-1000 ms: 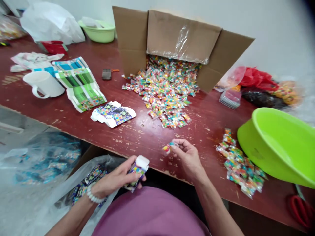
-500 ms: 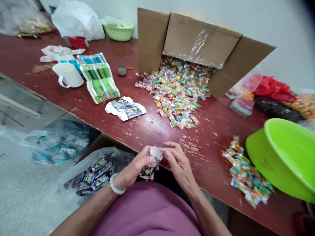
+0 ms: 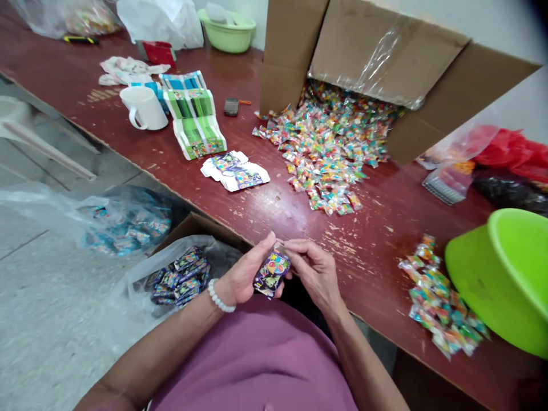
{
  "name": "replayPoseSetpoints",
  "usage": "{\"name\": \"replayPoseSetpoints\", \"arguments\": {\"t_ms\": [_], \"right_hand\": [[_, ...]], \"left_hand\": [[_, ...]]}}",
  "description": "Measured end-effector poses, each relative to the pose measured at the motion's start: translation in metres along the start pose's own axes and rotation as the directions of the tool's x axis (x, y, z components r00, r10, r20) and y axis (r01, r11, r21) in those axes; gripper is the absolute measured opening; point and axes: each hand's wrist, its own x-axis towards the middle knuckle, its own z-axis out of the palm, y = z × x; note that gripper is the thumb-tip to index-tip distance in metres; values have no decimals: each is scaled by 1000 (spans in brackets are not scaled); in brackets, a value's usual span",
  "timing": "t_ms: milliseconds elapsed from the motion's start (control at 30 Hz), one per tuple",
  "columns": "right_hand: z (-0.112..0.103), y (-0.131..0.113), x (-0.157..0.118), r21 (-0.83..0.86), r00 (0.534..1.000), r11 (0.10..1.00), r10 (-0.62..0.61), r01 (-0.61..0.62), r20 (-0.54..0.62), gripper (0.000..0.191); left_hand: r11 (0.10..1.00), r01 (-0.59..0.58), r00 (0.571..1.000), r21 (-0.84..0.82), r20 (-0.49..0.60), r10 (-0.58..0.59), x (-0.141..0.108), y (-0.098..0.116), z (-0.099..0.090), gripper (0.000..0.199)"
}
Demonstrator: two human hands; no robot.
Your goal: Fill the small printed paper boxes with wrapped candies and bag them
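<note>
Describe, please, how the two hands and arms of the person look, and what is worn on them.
Both hands are bare, without gloves. Around the wrist of the left hand is a bracelet of round, pale, glossy beads. The right hand has no bracelet, and both forearms are uncovered.

Left hand (image 3: 245, 275) grips small purple box (image 3: 272, 270); right hand (image 3: 315, 273) touches its top end — both at 6 o'clock, by the table edge. Flattened purple cartons (image 3: 236, 170) at 11 o'clock of the box, white mug (image 3: 144, 107) farther out at 10. Wrapped candies (image 3: 329, 154) spill from cardboard carton (image 3: 385, 51) at 1 o'clock — green basin (image 3: 475, 274) at 3.
</note>
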Motion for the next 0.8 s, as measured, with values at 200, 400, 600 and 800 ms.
{"name": "replayPoseSetpoints", "arguments": {"t_ms": [200,400,600,800], "right_hand": [[-3,-4,6,-118,986,992,70,-52,149,20],[4,-1,13,-7,978,989,150,-151,148,18],[-1,-5,12,-103,974,994,60,-38,220,20],[7,6,-4,-419,931,862,-143,284,337,70]], "left_hand": [[992,62,997,-111,-47,-67,7,1,-6,35],[1000,-7,1000,-27,-18,6,5,0,-4,62],[998,29,999,-62,-18,-31,8,1,-12,46],[969,-29,994,-245,-107,3,8,2,-18,39]]}}
